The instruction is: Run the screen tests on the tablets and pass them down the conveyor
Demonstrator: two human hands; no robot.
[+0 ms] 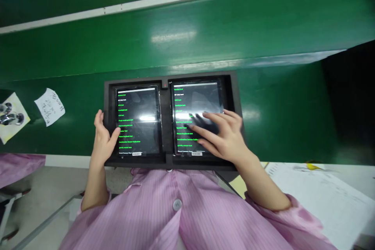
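Two tablets lie side by side in a black tray (167,136) with a divider between them. The left tablet (143,105) and the right tablet (199,95) both show a list of mostly green test names on a dark screen. My left hand (104,138) rests at the tray's left side, fingers outside the wall and thumb reaching over the left tablet's edge. Over the right tablet, my right hand (224,134) has its fingers spread, the index finger stretched toward the middle of the list. Whether that fingertip touches the glass, I cannot tell.
The tray sits at the front edge of a green bench (278,105). A handwritten note (50,107) and a yellowish sheet (14,125) with shiny metal parts lie left. White papers (316,199) are at lower right, a dark object (351,97) at far right. A pink sleeve (20,168) shows at left.
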